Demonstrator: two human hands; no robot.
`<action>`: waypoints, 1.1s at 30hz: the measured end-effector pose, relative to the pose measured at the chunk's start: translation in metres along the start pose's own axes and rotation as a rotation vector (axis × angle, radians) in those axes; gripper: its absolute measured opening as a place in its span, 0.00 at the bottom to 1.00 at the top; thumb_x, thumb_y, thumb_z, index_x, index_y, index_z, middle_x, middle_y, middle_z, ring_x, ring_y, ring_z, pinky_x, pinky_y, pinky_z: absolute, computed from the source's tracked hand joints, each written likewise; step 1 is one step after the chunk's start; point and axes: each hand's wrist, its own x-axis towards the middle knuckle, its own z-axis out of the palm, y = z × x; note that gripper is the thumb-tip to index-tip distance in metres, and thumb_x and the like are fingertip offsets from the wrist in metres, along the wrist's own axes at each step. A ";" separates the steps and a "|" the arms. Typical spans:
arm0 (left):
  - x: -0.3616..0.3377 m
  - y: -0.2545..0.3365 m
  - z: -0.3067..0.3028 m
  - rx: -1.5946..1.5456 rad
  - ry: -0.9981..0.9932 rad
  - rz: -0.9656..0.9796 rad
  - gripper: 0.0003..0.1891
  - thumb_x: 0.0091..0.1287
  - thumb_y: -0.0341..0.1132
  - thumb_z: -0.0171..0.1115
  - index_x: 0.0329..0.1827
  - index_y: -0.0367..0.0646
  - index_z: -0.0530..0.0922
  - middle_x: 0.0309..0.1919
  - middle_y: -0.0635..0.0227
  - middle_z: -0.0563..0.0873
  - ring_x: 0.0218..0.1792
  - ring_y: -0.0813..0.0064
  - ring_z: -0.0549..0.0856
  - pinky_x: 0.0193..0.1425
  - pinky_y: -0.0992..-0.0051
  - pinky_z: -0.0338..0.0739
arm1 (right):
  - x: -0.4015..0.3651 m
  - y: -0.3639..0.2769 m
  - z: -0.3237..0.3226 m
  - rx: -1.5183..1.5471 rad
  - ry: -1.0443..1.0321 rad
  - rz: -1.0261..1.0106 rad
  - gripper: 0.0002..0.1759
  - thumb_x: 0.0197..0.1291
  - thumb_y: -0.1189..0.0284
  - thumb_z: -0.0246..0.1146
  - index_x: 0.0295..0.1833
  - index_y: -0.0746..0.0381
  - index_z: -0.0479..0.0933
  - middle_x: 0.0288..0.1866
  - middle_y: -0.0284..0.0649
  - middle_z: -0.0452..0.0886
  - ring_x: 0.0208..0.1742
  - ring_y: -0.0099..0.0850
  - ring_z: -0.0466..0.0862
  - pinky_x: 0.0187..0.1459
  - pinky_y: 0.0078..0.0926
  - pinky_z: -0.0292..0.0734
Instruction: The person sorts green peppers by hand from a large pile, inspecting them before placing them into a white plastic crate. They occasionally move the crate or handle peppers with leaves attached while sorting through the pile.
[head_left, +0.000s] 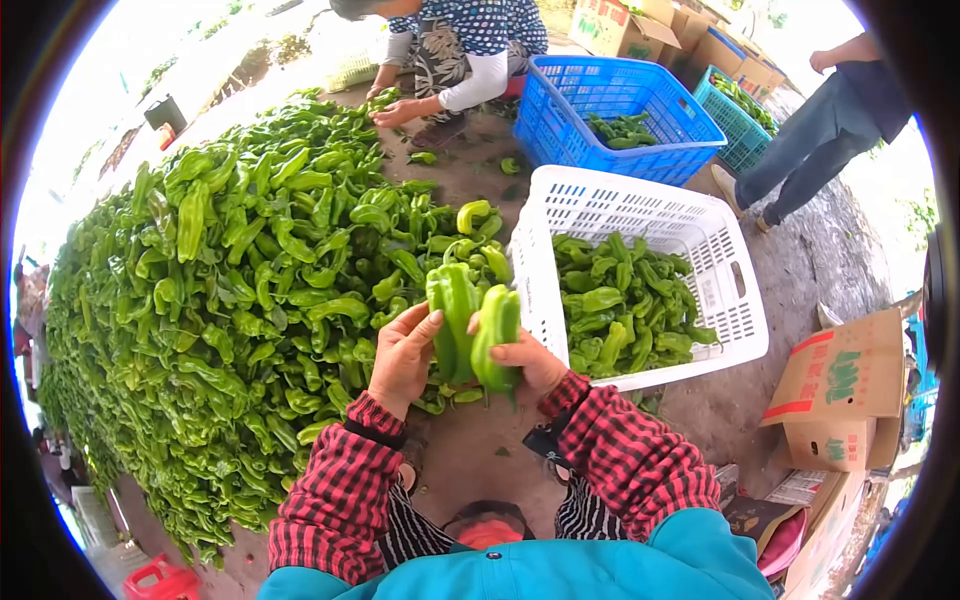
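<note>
My left hand [403, 355] is closed around a green pepper [453, 315], with the thumb along its side. Close beside it, my right hand [533, 362] grips another green pepper [496, 335], held upright with its thin stem end down. Both peppers are in front of me, between a large pile of green peppers [250, 290] on the left and a white plastic crate [655, 375] on the right. Some fingers are hidden behind the peppers. Inside the white crate lies a layer of green peppers [620, 300].
A blue crate [560, 140] holding a few peppers stands behind the white one, with a teal crate [735, 130] beyond. Another person's hands [400, 105] touch the pile's far edge. A person in jeans [820, 140] stands right. Cardboard boxes [840, 375] and a red stool [160, 578] lie nearer.
</note>
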 end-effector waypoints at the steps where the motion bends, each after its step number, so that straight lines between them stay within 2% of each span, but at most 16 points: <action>1: -0.002 0.006 0.003 0.029 0.003 -0.001 0.16 0.66 0.36 0.53 0.51 0.33 0.74 0.40 0.66 0.82 0.37 0.78 0.81 0.40 0.79 0.76 | -0.005 -0.008 0.002 0.049 -0.013 0.002 0.29 0.42 0.60 0.68 0.50 0.56 0.66 0.39 0.35 0.73 0.39 0.27 0.76 0.42 0.28 0.75; 3: 0.000 0.007 -0.004 -0.057 0.008 -0.030 0.16 0.66 0.35 0.53 0.51 0.32 0.74 0.40 0.66 0.82 0.35 0.79 0.81 0.38 0.79 0.76 | -0.010 -0.016 0.010 0.126 0.012 -0.012 0.30 0.41 0.55 0.67 0.49 0.57 0.67 0.38 0.37 0.73 0.38 0.29 0.77 0.41 0.30 0.75; 7: 0.003 0.006 -0.004 -0.137 0.005 -0.094 0.16 0.65 0.33 0.53 0.51 0.31 0.73 0.37 0.66 0.82 0.31 0.79 0.81 0.34 0.79 0.78 | -0.013 -0.016 -0.001 0.163 0.014 -0.063 0.29 0.43 0.55 0.66 0.47 0.58 0.68 0.35 0.36 0.74 0.35 0.27 0.76 0.37 0.26 0.74; 9: 0.003 0.008 -0.002 -0.132 0.006 -0.108 0.16 0.64 0.32 0.53 0.51 0.30 0.73 0.36 0.66 0.82 0.30 0.80 0.80 0.33 0.79 0.78 | -0.012 -0.013 -0.012 0.163 -0.017 -0.046 0.29 0.45 0.55 0.65 0.50 0.57 0.67 0.47 0.44 0.70 0.49 0.43 0.73 0.45 0.63 0.71; 14: 0.001 0.006 -0.001 0.010 0.032 -0.101 0.14 0.60 0.32 0.57 0.46 0.33 0.77 0.30 0.69 0.81 0.26 0.83 0.77 0.31 0.83 0.73 | -0.016 -0.012 -0.021 0.195 0.010 -0.076 0.29 0.46 0.51 0.63 0.50 0.56 0.67 0.47 0.44 0.71 0.48 0.43 0.74 0.43 0.65 0.71; 18: 0.000 0.008 -0.002 0.003 0.038 -0.115 0.11 0.58 0.32 0.59 0.41 0.37 0.79 0.27 0.70 0.80 0.24 0.83 0.77 0.29 0.82 0.71 | -0.022 -0.027 -0.019 0.422 -0.016 -0.256 0.30 0.48 0.51 0.63 0.52 0.55 0.67 0.50 0.47 0.73 0.48 0.49 0.77 0.43 0.63 0.72; 21: 0.001 0.005 -0.006 -0.054 0.072 -0.145 0.10 0.58 0.31 0.58 0.40 0.36 0.79 0.26 0.69 0.80 0.24 0.81 0.77 0.28 0.81 0.73 | -0.031 -0.048 -0.032 0.530 0.099 -0.451 0.26 0.50 0.49 0.61 0.49 0.55 0.71 0.53 0.47 0.73 0.51 0.50 0.75 0.45 0.62 0.72; 22: 0.002 0.004 -0.010 -0.056 0.053 -0.154 0.11 0.58 0.32 0.58 0.41 0.36 0.77 0.28 0.68 0.79 0.26 0.77 0.77 0.31 0.78 0.73 | -0.035 -0.057 -0.047 0.531 0.163 -0.501 0.25 0.51 0.49 0.59 0.47 0.56 0.72 0.53 0.46 0.73 0.52 0.50 0.75 0.47 0.61 0.72; 24: 0.002 0.004 -0.011 -0.085 0.055 -0.172 0.11 0.58 0.32 0.58 0.41 0.36 0.77 0.28 0.68 0.79 0.26 0.77 0.77 0.31 0.78 0.73 | -0.048 -0.075 -0.083 0.458 0.341 -0.618 0.26 0.53 0.47 0.57 0.48 0.56 0.70 0.52 0.47 0.73 0.52 0.50 0.75 0.49 0.59 0.72; 25: 0.002 0.004 -0.010 -0.089 0.058 -0.174 0.11 0.58 0.32 0.58 0.41 0.36 0.77 0.28 0.68 0.79 0.26 0.77 0.77 0.31 0.78 0.73 | -0.052 -0.086 -0.096 0.465 0.476 -0.716 0.30 0.54 0.45 0.57 0.52 0.57 0.67 0.53 0.48 0.72 0.52 0.49 0.74 0.50 0.56 0.72; 26: 0.003 0.005 -0.009 -0.083 0.070 -0.161 0.11 0.58 0.31 0.57 0.42 0.36 0.77 0.28 0.68 0.79 0.26 0.77 0.77 0.31 0.78 0.73 | -0.057 -0.095 -0.127 0.462 0.426 -0.846 0.35 0.53 0.46 0.58 0.56 0.60 0.62 0.53 0.48 0.71 0.52 0.51 0.73 0.53 0.55 0.71; 28: 0.001 0.006 -0.011 -0.079 0.091 -0.155 0.11 0.58 0.31 0.57 0.42 0.37 0.76 0.28 0.69 0.79 0.26 0.77 0.77 0.31 0.78 0.73 | -0.081 -0.104 -0.183 0.664 0.569 -0.963 0.41 0.55 0.52 0.60 0.64 0.64 0.51 0.65 0.54 0.52 0.63 0.51 0.61 0.59 0.56 0.64; 29: 0.001 0.006 -0.013 -0.069 0.105 -0.158 0.11 0.58 0.31 0.56 0.43 0.37 0.76 0.28 0.69 0.79 0.26 0.77 0.76 0.31 0.78 0.73 | -0.091 -0.101 -0.205 0.668 0.642 -0.967 0.42 0.56 0.55 0.60 0.67 0.63 0.45 0.69 0.51 0.43 0.67 0.49 0.54 0.63 0.54 0.59; 30: 0.002 0.007 -0.015 -0.062 0.120 -0.160 0.11 0.58 0.30 0.56 0.43 0.37 0.75 0.28 0.69 0.79 0.26 0.78 0.76 0.31 0.78 0.73 | -0.090 -0.100 -0.204 0.664 0.642 -0.963 0.42 0.56 0.55 0.60 0.67 0.63 0.45 0.69 0.51 0.43 0.67 0.49 0.54 0.63 0.54 0.59; 32: 0.004 0.006 -0.018 -0.073 0.130 -0.163 0.11 0.57 0.30 0.56 0.43 0.37 0.75 0.27 0.70 0.78 0.26 0.78 0.76 0.30 0.78 0.72 | -0.073 -0.095 -0.195 0.689 0.967 -0.776 0.45 0.57 0.56 0.60 0.69 0.60 0.41 0.69 0.49 0.44 0.68 0.49 0.53 0.64 0.52 0.56; 33: 0.005 0.004 -0.018 -0.070 0.130 -0.177 0.10 0.57 0.30 0.56 0.42 0.38 0.75 0.27 0.70 0.78 0.26 0.79 0.76 0.30 0.78 0.72 | -0.061 -0.087 -0.186 0.487 0.927 -0.659 0.46 0.56 0.58 0.61 0.70 0.60 0.40 0.70 0.46 0.43 0.68 0.48 0.53 0.64 0.51 0.54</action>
